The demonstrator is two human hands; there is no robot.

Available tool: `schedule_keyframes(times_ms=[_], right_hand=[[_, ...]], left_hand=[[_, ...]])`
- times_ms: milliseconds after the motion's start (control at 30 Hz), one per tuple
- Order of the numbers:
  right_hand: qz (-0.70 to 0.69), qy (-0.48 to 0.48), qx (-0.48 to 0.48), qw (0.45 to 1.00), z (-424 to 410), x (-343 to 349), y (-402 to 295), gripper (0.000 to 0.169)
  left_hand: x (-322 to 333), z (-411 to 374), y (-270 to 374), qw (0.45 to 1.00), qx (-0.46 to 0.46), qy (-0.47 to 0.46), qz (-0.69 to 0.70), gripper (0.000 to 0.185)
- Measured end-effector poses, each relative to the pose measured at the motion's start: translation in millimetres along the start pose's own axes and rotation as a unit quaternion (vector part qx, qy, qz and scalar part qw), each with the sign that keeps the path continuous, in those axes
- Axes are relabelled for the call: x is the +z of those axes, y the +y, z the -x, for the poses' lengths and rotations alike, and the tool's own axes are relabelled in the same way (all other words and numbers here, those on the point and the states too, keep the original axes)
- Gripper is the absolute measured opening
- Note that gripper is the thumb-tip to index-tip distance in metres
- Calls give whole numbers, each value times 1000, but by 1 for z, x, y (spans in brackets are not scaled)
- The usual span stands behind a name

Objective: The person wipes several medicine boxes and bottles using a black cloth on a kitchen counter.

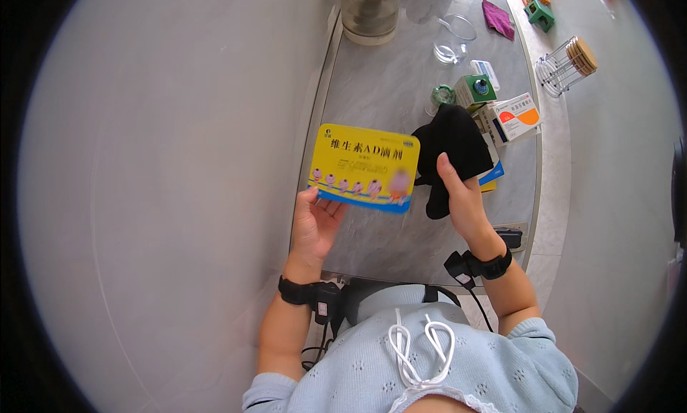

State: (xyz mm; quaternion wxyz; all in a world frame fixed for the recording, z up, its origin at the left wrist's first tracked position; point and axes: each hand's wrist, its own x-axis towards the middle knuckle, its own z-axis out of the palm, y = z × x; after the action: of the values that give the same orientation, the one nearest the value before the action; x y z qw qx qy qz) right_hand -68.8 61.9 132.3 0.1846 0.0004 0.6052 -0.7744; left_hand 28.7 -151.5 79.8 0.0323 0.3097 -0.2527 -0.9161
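A yellow and blue medicine box (365,166), bearing writing and cartoon figures, is held up by its lower left corner in my left hand (318,220). My right hand (466,203) grips a crumpled black cloth (453,142), thumb on top and fingers hidden under it. The cloth's left side is close to the box's right edge. Just beyond the cloth stand a green and white box (475,91) and a white box with orange and red shapes (518,116). A blue and yellow box is partly hidden behind the cloth.
On the grey marble-patterned table (370,252) are a glass pitcher (453,42), a green glass (443,95), a large lidded canister (370,10) and a purple cloth (498,20). A wire rack with wooden coasters (566,64) is at right. A wall borders the left side.
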Motion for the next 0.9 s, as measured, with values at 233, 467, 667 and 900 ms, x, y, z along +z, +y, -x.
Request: schedule_keyframes(times_ms=[233, 467, 667, 900], right_hand=[[60, -12, 64, 996, 21, 13, 48, 44], [165, -61, 5, 984, 18, 23, 77, 46], [158, 26, -47, 986, 12, 21, 80, 33], [119, 7, -70, 990, 23, 13, 65, 37]], left_hand=[[-13, -24, -32, 993, 37, 43, 100, 36], [-12, -46, -44, 993, 53, 79, 64, 42], [-24, -36, -34, 967, -120, 128, -184, 36], [-30, -38, -33, 938, -165, 97, -289, 35]])
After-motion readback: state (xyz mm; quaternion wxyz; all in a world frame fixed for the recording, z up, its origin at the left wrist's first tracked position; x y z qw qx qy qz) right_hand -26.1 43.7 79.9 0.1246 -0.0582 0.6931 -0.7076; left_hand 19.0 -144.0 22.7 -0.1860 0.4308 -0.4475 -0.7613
